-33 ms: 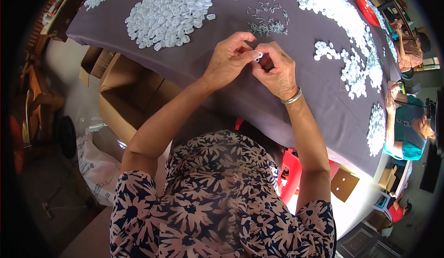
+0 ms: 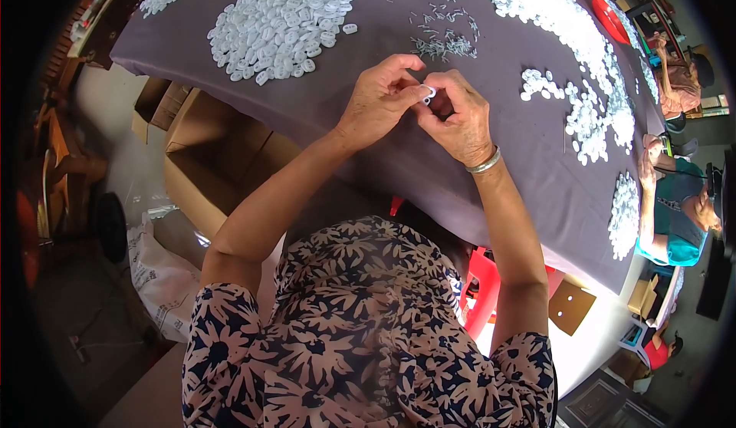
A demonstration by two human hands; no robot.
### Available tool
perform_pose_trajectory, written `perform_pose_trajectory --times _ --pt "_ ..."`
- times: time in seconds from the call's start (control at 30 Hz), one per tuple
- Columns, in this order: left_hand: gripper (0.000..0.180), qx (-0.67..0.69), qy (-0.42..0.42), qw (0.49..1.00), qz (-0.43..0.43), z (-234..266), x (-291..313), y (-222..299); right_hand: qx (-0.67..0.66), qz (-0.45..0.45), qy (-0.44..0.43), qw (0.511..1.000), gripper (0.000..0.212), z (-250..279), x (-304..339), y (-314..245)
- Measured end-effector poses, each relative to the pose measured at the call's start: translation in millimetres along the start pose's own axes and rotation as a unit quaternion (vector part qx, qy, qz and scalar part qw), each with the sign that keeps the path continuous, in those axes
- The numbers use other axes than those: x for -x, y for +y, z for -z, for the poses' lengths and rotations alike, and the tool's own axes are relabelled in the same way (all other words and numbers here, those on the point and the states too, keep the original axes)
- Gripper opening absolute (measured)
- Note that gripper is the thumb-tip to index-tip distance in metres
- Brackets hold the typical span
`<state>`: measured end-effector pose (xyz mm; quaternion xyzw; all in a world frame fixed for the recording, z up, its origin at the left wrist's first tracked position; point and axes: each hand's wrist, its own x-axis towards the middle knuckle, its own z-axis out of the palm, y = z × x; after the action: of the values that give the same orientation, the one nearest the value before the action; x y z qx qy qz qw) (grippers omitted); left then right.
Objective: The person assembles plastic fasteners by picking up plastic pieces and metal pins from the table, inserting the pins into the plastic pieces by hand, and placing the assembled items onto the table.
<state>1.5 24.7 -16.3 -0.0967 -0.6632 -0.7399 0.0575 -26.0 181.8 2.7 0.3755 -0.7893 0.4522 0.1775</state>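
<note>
Above the near side of the cloth-covered table (image 2: pixel 491 175), my two hands meet fingertip to fingertip. Between them is a small white plastic piece (image 2: pixel 430 92) with a rounded outline, mostly covered by fingers. My left hand (image 2: pixel 377 100) pinches it from the left with thumb and forefinger, its other fingers curled. From the right, my right hand (image 2: pixel 462 115) grips the same piece, its thumb and fingers closed. Just beyond the hands lies a scatter of small grey pins or screws (image 2: pixel 446 47). A large heap of oval white plastic pieces (image 2: pixel 280 29) spreads to the left.
More small white pieces (image 2: pixel 589 117) form a long band on the right. A red dish (image 2: pixel 609 18) stands at the far right. Below the left edge sits an open cardboard box (image 2: pixel 203 159), beside a white sack (image 2: pixel 161 274). A person in teal (image 2: pixel 678 205) works at the right edge.
The white piece has turned very slightly between my fingertips. Both hands otherwise keep their place and grip.
</note>
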Motion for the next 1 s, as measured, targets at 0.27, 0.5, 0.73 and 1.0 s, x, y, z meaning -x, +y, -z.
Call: perform_pose_trajectory --times 0.27,0.5,0.73,1.0 --pt "0.034 0.007 -0.054 0.998 0.031 2.8 0.2 6.1 0.146 0.07 -0.098 0.982 0.03 10.9 -1.5 6.1" --pt "0.032 -0.016 -0.111 0.989 0.091 6.0 2.4 18.0 0.116 0.072 -0.159 0.978 0.022 10.4 6.0 9.4" --pt "0.031 -0.011 -0.092 0.989 0.119 1.2 5.4 25.0 0.107 0.071 -0.15 0.98 0.02 7.8 8.6 11.5" --pt "0.034 0.008 -0.094 0.989 0.111 1.8 9.2 22.7 0.107 0.07 -0.163 0.978 0.022 8.2 12.7 7.5"
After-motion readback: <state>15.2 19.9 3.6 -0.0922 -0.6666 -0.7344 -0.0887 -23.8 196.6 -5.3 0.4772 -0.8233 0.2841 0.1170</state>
